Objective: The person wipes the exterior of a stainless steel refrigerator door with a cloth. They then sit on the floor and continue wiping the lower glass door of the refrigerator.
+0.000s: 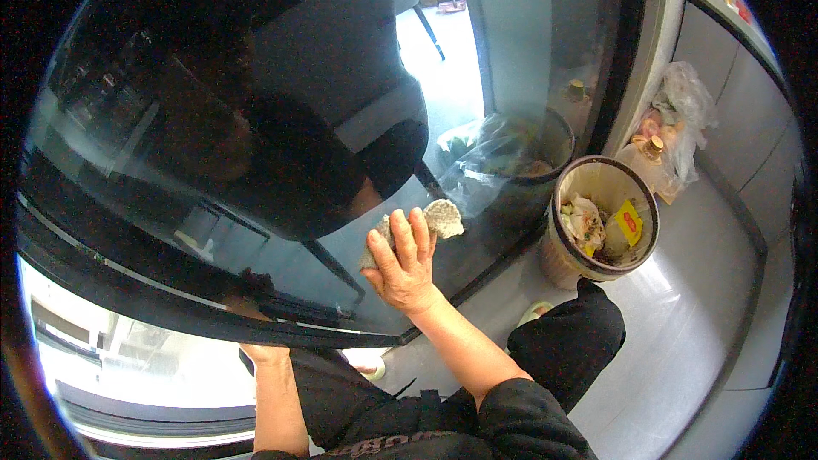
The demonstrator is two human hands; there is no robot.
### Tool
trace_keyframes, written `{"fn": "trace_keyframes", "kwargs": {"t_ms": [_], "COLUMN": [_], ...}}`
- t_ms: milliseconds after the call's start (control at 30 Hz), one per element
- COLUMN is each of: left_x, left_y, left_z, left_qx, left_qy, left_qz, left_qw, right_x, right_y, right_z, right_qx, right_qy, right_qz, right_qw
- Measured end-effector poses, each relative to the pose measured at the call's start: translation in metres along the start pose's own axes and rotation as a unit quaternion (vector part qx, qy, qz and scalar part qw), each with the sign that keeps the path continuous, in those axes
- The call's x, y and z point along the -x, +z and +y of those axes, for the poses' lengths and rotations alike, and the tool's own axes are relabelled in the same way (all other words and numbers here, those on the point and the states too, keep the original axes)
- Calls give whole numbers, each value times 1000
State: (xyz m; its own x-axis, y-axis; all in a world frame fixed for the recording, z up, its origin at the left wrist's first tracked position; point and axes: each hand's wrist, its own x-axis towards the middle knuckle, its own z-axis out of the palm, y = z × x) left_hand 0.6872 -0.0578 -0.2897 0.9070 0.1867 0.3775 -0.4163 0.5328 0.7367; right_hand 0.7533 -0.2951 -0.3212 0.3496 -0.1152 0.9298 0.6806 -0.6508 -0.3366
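My right hand (pixel 406 268) presses a grey-beige cleaning cloth (pixel 443 218) flat against a large glossy dark glass door (pixel 307 204); parts of the cloth stick out on both sides of the fingers. The glass mirrors my body, a chair-like shape and the waste bin. At the lower left, my left forearm reaches up to the door's bottom edge (pixel 345 338). Only the wrist and the base of my left hand (pixel 265 352) show there; the fingers are hidden behind the edge.
Close by on the right stands a round waste bin (pixel 556 249) holding rubbish. Behind it are a plastic bottle with a gold cap (pixel 645 156) and a clear plastic bag (pixel 687 102), beside grey cabinets (pixel 760 140). A bright, open-looking compartment (pixel 147 358) lies at lower left.
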Motion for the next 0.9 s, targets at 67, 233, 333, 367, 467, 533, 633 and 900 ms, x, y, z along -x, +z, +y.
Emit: {"fn": "trace_keyframes", "kwargs": {"t_ms": [67,233,333,367,467,533,633,900], "left_x": [2,2,1,1,-2,-3,-2,-4], "left_y": [-15,-1,-6,-7,2,11,16,13], "left_z": [1,-3,-3,-3,-3,-3,-3,-3], "left_qx": [30,-14,5,5,14,-6,0,-12], "left_qy": [-9,19,23,24,14,24,24,30], "left_qz": [-38,88,63,60,-2,19,27,28], "left_qw": [999,996,998,998,1000,1000,999,999], "right_x": [-10,-47,-56,-55,-54,-56,-60,-63], "right_y": [-5,-35,-56,-59,-59,-59,-63,-64], "right_z": [-1,21,32,37,49,50,46,42], "right_qx": [40,-45,-52,-59,-74,-77,-67,-49], "right_qy": [12,69,138,165,246,270,274,259], "right_qz": [53,116,118,118,144,145,115,104], "right_qw": [998,990,982,978,956,949,952,959]}}
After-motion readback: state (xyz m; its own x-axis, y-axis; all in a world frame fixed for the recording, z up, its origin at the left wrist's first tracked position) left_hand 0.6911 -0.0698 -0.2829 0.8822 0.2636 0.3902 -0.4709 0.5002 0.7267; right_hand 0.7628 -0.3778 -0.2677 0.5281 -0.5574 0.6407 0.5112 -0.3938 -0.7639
